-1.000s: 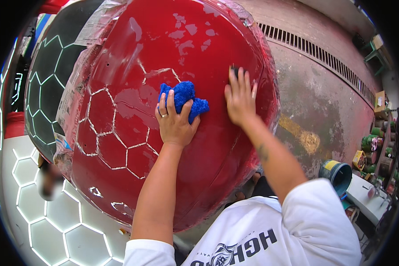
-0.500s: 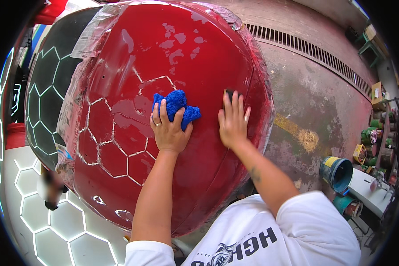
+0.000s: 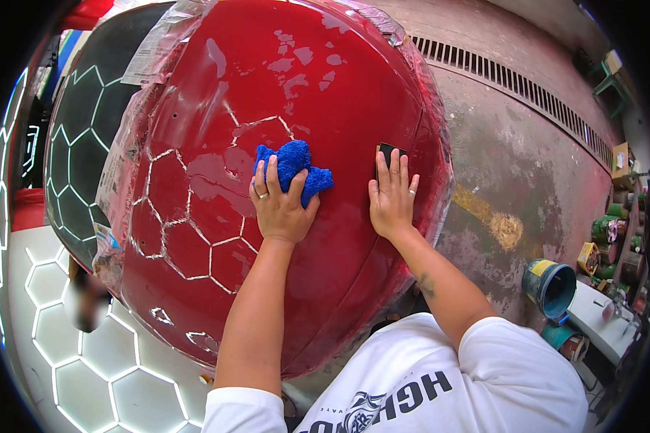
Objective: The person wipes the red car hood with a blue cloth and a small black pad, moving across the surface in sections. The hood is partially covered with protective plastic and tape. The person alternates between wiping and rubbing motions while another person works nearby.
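Note:
A glossy red car bonnet fills the middle, with wet-looking patches on its far part. My left hand is closed over a bunched blue cloth, resting on the bonnet; a ring shows on one finger. To the right of it, my right hand presses a small black sanding pad flat on the paint near the bonnet's right edge. Its fingers lie straight and close together over the pad, hiding most of it. Only the pad's far end and a tan side edge show.
Masking newspaper and clear film border the bonnet beside the dark windscreen. A long drain grate crosses the stained floor. At right stand a blue bucket, a green stool and several paint cans.
My right hand has shifted slightly right with the pad and straightened, so more of the pad shows past the fingertips. My left hand stays on the cloth. The whole view has shifted a little.

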`<state>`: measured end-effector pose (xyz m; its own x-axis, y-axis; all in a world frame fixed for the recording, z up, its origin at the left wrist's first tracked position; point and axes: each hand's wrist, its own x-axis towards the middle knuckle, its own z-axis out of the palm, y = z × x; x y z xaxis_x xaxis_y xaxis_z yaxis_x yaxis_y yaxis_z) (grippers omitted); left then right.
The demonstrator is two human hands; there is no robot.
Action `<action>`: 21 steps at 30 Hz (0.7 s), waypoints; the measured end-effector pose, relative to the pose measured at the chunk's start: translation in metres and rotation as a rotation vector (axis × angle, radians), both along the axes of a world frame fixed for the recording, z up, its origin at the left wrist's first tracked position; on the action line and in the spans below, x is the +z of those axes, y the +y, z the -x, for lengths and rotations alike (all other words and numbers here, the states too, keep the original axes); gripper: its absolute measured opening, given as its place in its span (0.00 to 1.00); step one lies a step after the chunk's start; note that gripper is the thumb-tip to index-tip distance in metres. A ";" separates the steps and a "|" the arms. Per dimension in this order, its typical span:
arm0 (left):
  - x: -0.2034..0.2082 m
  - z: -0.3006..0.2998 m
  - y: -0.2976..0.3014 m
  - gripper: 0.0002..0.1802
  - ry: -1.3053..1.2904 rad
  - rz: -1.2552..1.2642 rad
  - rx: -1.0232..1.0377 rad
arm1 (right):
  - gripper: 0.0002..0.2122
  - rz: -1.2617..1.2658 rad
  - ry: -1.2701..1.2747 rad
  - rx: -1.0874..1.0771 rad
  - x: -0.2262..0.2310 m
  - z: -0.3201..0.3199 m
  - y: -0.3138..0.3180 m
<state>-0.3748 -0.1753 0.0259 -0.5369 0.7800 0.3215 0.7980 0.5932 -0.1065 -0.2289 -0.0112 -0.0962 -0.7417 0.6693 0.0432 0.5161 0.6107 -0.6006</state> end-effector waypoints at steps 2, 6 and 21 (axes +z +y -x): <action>0.002 0.001 0.000 0.27 0.001 -0.013 -0.012 | 0.32 -0.039 0.057 -0.039 0.000 0.020 0.028; -0.005 -0.001 0.013 0.27 0.006 -0.028 -0.037 | 0.28 -0.121 0.104 -0.191 -0.019 0.075 0.153; -0.012 0.001 0.004 0.30 0.044 -0.006 -0.043 | 0.29 -0.097 0.173 -0.097 -0.004 0.019 0.020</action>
